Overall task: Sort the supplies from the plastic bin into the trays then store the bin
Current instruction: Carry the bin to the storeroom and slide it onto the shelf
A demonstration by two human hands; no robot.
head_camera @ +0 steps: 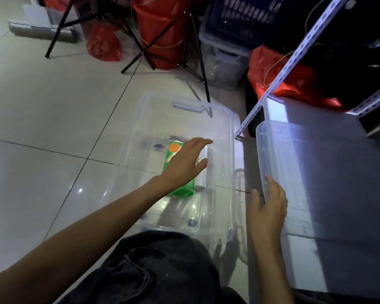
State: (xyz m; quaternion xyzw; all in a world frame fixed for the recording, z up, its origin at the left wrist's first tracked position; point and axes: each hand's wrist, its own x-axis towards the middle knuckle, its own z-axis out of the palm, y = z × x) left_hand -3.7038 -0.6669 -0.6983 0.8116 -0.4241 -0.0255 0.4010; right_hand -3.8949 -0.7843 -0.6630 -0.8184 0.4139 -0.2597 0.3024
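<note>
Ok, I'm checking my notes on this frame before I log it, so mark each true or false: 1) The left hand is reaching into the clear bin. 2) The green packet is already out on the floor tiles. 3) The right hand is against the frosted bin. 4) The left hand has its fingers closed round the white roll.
1) True: the left hand is open over the clear bin.
2) False: the green packet lies inside that bin.
3) True: the right hand rests at the frosted bin wall.
4) False: its fingers are straight above the white roll, holding nothing.
</note>
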